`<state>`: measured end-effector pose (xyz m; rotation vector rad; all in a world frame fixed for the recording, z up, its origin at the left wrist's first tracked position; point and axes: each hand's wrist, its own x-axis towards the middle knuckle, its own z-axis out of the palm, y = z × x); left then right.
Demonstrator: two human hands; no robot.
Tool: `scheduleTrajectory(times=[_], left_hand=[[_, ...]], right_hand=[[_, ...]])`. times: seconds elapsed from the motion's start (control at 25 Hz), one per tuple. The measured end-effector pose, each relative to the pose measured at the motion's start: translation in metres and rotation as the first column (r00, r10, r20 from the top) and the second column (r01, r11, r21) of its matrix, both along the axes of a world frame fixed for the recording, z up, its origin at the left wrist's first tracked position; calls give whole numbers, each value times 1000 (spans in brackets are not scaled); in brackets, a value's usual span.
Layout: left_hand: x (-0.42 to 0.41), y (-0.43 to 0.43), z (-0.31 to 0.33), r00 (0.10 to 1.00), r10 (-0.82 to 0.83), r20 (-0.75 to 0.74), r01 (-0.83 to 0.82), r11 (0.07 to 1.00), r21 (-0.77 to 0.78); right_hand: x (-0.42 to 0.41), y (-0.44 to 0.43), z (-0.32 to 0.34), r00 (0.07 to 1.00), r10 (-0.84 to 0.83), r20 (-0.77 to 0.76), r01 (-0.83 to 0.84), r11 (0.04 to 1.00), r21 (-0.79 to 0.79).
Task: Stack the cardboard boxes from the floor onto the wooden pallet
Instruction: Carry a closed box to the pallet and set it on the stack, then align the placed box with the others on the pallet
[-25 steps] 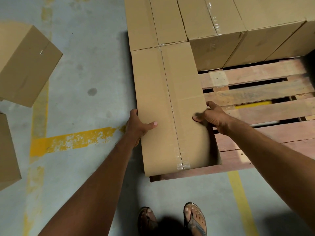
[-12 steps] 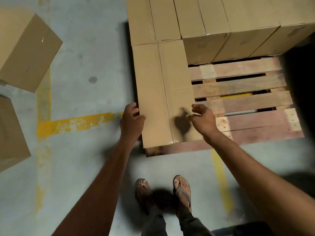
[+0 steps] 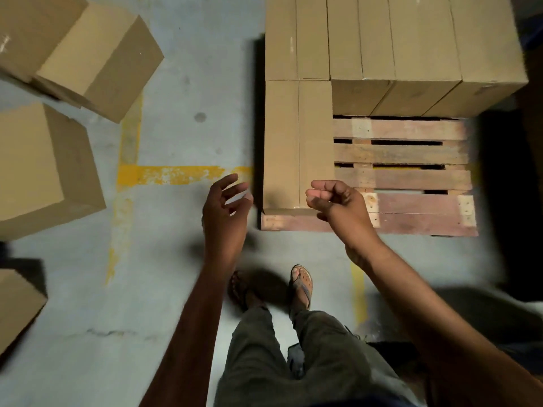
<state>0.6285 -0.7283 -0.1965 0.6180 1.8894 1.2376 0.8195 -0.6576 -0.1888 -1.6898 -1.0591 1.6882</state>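
Though smooth, the oblong box (image 3: 298,142) tops rough slats (image 3: 402,180).

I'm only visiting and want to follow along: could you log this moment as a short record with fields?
Pallet: wooden, front-right slats bare
Back row: boxes side by side on the pallet
Near box: lies along the pallet's left edge
Floor boxes: several at left, not yet stacked
Left hand: open, empty, just left of the near box
Right hand: fingers loosely curled, empty, in front of the near box's front corner
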Motion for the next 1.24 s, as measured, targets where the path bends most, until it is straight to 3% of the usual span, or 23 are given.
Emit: scheduleTrajectory(times=[0.2, 0.36, 0.56, 0.76, 1.24], left_hand=[[-14, -78, 63, 990, 134, 50, -138, 988, 75], [-55, -142, 94, 982, 186, -18, -183, 978, 101], [-163, -219, 113, 971, 226, -79, -214, 967, 136], [-281, -267, 142, 911, 402, -89, -373, 898, 231], [-507, -284, 118, 756, 653, 32, -648, 741, 176]], right_hand=[[-42, -61, 73, 985, 162, -51, -161, 987, 15], [-108, -108, 100, 958, 274, -85, -272, 962, 32], [-223, -168, 115, 952, 280, -124, -276, 960, 52], [-341, -213, 132, 912, 377, -162, -367, 926, 91], [-599, -187, 116, 805, 578, -132, -571, 816, 87]])
